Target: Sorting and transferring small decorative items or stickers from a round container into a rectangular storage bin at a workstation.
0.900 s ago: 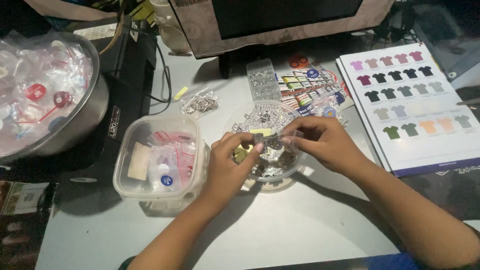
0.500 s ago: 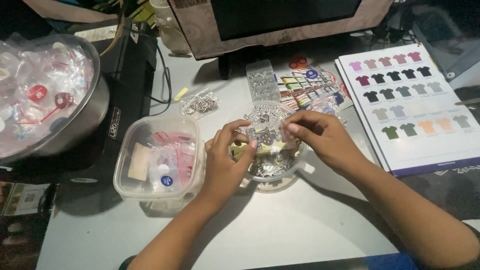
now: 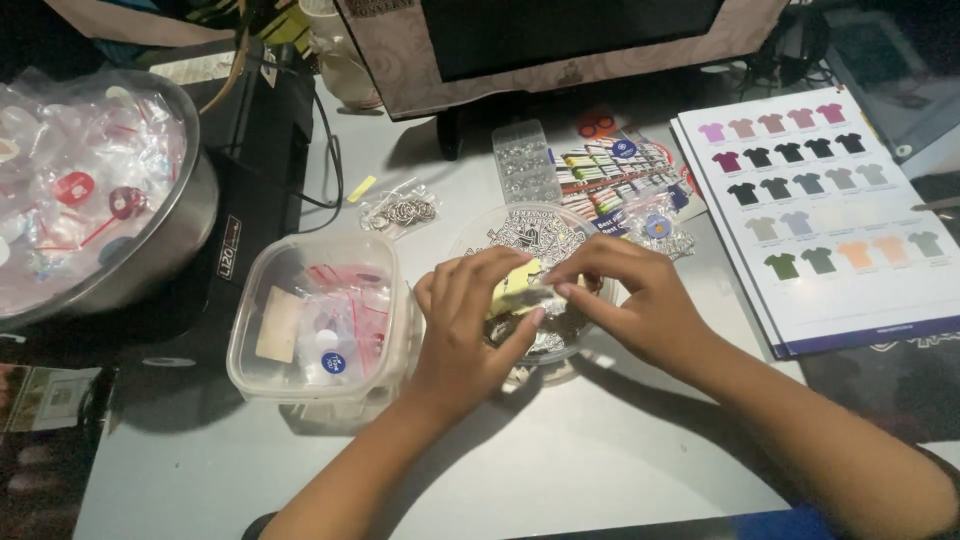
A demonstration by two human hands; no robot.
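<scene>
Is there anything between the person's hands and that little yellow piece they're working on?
Nothing visible. The left hand and right hand both pinch the small yellow piece directly, above the round clear plastic tub. Their fingertips hide part of it.

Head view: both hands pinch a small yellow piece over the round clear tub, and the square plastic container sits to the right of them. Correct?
Not quite. The head view shows the square plastic container left of the hands. The left hand and right hand do pinch the small yellow piece over the round clear tub.
</scene>
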